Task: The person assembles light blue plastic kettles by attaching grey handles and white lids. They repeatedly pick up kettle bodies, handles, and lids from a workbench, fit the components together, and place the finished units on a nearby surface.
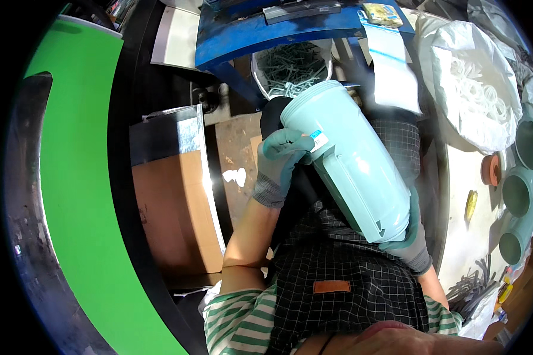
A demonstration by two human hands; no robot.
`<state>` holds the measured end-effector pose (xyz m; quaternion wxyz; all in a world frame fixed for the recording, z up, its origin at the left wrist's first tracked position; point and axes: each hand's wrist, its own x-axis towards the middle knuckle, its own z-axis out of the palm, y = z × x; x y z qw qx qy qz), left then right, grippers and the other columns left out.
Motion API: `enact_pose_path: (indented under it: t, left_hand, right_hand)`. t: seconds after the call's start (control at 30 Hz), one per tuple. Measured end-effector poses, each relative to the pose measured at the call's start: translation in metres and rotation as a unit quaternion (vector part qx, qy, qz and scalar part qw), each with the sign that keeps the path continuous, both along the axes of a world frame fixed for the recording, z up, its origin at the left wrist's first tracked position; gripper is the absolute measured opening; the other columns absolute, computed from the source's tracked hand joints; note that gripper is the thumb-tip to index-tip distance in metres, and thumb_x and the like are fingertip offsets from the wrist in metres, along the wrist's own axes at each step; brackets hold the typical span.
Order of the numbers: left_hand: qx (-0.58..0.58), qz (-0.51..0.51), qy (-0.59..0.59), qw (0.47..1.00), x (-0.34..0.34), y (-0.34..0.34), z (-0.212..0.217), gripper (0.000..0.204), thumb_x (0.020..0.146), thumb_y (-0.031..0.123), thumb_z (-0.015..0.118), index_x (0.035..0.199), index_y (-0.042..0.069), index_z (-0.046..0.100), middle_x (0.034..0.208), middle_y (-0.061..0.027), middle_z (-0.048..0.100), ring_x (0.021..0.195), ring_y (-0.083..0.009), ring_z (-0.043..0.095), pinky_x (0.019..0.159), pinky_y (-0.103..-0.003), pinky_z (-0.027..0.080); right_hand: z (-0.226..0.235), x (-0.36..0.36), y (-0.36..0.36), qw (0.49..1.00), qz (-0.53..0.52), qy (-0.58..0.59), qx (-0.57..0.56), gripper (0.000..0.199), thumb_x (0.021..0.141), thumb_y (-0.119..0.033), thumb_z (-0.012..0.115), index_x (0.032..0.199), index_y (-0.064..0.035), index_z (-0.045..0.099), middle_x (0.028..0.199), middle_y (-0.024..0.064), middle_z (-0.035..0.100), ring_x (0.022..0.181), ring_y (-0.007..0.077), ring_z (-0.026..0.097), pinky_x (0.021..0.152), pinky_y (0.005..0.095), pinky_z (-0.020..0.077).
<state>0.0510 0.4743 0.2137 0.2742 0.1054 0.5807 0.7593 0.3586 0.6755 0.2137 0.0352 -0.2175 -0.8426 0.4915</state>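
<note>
Over black white-checked apron (355, 260): glossy pale-teal plastic cylinder (370, 160), base clasped in gloved right hand (413, 241). Gloved left hand (281, 152) curled at blue-and-white rectangular label (318, 139); pinch cannot be told. Label apparently placed; smoothing possibly left.

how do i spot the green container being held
Find the black checked apron. Just beyond it is the green container, near end in the right hand, left hand at its small label. Unlike the green tubes at far right, it is in hand, showing a long side ridge.
</note>
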Motion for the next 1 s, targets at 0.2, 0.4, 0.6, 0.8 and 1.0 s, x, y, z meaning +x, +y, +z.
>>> enact_pose_path:
  t: [0.2,0.4,0.6,0.8,1.0]
  left_hand:
    - [0.018,-0.006,-0.010,1.000,-0.002,-0.006,-0.007,0.014,0.093,0.007,0.078,0.104,0.001,0.073,0.090,-0.0063,0.074,0.073,-0.0141,0.069,0.065,-0.026,0.058]
    - [-0.163,-0.010,0.191,0.968,-0.010,-0.024,-0.011,0.019,0.086,0.007,0.087,0.094,0.006,0.070,0.082,-0.0018,0.071,0.069,-0.0085,0.066,0.064,-0.025,0.057]
    - [-0.237,0.116,0.284,0.922,-0.013,-0.023,-0.030,0.062,0.084,0.031,0.090,0.129,0.000,0.059,0.128,-0.0201,0.064,0.113,-0.0320,0.066,0.097,-0.042,0.054]
    - [-0.195,0.080,0.394,0.895,-0.019,0.022,-0.032,0.065,0.092,0.021,0.082,0.143,-0.006,0.052,0.132,-0.0205,0.064,0.117,-0.0296,0.065,0.102,-0.039,0.053]
    - [-0.258,0.108,0.434,0.856,-0.038,0.080,-0.015,0.036,0.100,0.011,0.069,0.135,0.002,0.063,0.130,-0.0139,0.072,0.121,-0.0273,0.068,0.103,-0.039,0.052]
  right_hand:
    - [0.003,-0.003,-0.011,0.999,-0.019,-0.030,0.015,0.148,0.060,-0.054,0.100,0.167,0.0009,0.014,0.147,0.0286,0.059,0.125,0.0383,0.069,0.102,0.0482,0.0586]
    - [-0.004,-0.001,-0.011,0.998,0.008,-0.010,0.068,0.145,0.063,-0.053,0.099,0.166,0.0010,0.014,0.141,0.0287,0.063,0.122,0.0379,0.071,0.101,0.0474,0.0592]
    - [-0.009,-0.002,-0.002,0.999,0.004,0.031,-0.005,0.146,0.062,-0.051,0.100,0.168,-0.0016,0.012,0.143,0.0266,0.062,0.122,0.0384,0.070,0.101,0.0476,0.0590]
    - [-0.017,0.003,0.036,0.982,0.023,0.053,-0.180,0.151,0.054,-0.051,0.103,0.169,-0.0079,0.016,0.159,0.0222,0.049,0.145,0.0351,0.052,0.119,0.0475,0.0437]
    - [0.032,0.010,0.026,0.973,0.008,0.037,0.227,0.145,0.059,-0.051,0.102,0.167,-0.0034,0.019,0.162,0.0256,0.042,0.148,0.0370,0.047,0.116,0.0482,0.0469]
